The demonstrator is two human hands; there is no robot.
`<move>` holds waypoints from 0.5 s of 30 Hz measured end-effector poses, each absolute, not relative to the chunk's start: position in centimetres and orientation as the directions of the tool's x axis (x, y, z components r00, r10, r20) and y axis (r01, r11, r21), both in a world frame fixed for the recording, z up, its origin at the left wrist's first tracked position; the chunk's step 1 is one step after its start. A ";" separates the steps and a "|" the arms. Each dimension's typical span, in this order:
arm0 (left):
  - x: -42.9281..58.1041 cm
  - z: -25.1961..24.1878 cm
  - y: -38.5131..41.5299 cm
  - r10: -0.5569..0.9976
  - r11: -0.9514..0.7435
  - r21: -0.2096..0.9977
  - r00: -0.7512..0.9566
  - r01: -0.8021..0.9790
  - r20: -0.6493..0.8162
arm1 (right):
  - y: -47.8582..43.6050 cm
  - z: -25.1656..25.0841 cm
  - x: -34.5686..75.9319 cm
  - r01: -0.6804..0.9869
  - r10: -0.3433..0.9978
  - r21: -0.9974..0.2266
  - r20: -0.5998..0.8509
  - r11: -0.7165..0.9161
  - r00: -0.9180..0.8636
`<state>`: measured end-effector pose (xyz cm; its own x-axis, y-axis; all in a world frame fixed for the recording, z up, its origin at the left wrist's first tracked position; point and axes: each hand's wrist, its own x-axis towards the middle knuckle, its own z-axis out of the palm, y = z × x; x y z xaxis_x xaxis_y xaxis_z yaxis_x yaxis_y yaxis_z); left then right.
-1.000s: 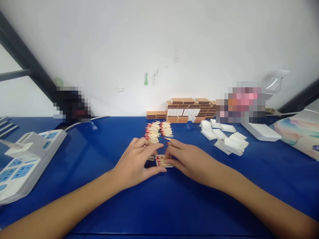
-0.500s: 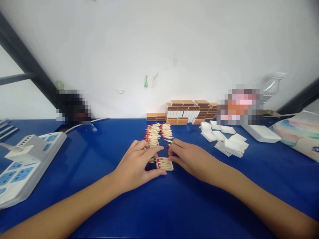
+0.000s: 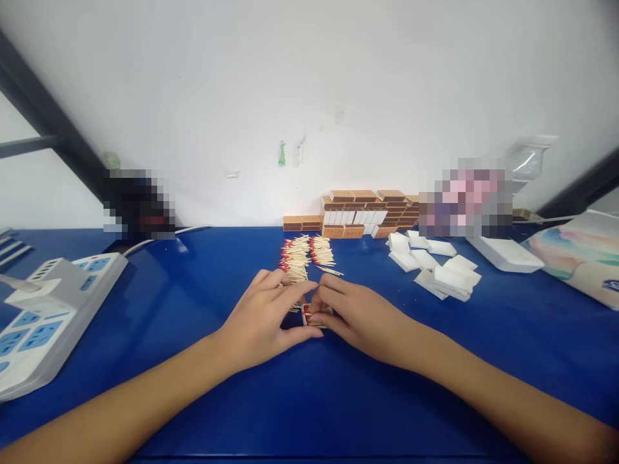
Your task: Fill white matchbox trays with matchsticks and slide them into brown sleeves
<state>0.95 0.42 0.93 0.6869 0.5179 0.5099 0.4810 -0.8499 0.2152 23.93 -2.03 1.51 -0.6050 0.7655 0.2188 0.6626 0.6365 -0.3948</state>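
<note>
A small white matchbox tray (image 3: 304,318) holds red-headed matches and lies flat on the blue table. My left hand (image 3: 264,316) curves around its left side, thumb along the near edge and index finger reaching over the far side. Over the tray's right part, my right hand (image 3: 355,309) has thumb and fingers pinched together, with red match heads showing at the tips; the fingers hide much of the tray. Just beyond lie two piles of loose matches, the left pile (image 3: 294,254) partly behind my left hand and the right pile (image 3: 321,250) beside it.
Stacked matchboxes (image 3: 355,212) stand against the wall. White empty trays (image 3: 432,264) are scattered to the right, near a white box (image 3: 507,254) and a tissue pack (image 3: 580,258). A power strip (image 3: 62,322) with a plug occupies the left side.
My right hand has moved left, from the tray's right edge to over the tray, and its fingertips now cover part of the matches. The left hand stays around the tray.
</note>
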 end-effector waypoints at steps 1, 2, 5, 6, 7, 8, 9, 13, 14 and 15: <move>1.0 0.9 0.4 0.511 -0.854 0.210 0.691 0.476 0.511 | -2.0 1.4 23.9 0.666 0.767 -0.391 0.219 0.635 -0.603; 0.9 0.9 0.4 0.507 -0.856 0.205 0.693 0.474 0.512 | -2.0 1.4 23.9 0.668 0.768 -0.388 0.220 0.635 -0.602; 0.9 0.9 0.5 0.507 -0.854 0.192 0.691 0.483 0.516 | -2.1 1.7 24.0 0.656 0.761 -0.395 0.233 0.643 -0.606; 0.9 0.9 0.5 0.509 -0.852 0.191 0.689 0.487 0.516 | -2.2 1.9 24.1 0.653 0.761 -0.401 0.237 0.642 -0.603; 0.9 1.0 0.5 0.512 -0.850 0.190 0.686 0.491 0.516 | -2.3 2.1 24.2 0.652 0.763 -0.406 0.238 0.640 -0.601; 0.9 1.0 0.4 0.515 -0.848 0.190 0.684 0.494 0.517 | -2.3 2.3 24.2 0.652 0.764 -0.410 0.233 0.638 -0.601; 0.9 1.0 0.4 0.519 -0.846 0.193 0.682 0.498 0.515 | -2.4 2.5 24.3 0.650 0.764 -0.415 0.224 0.637 -0.605; 0.8 0.9 0.4 0.534 -0.837 0.205 0.675 0.507 0.509 | -2.0 3.0 25.0 0.650 0.764 -0.417 0.219 0.636 -0.607; 0.8 0.8 0.5 0.536 -0.837 0.211 0.675 0.505 0.507 | -1.7 3.1 25.4 0.664 0.774 -0.405 0.244 0.628 -0.584; 0.8 0.7 0.5 0.536 -0.838 0.218 0.677 0.500 0.505 | -1.3 3.2 25.9 0.686 0.788 -0.389 0.271 0.615 -0.552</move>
<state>0.80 0.47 0.74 0.6770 0.5357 0.5047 0.5002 -0.8379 0.2183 25.88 -1.32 3.23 -0.5522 0.7883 0.2715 0.6864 0.6147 -0.3886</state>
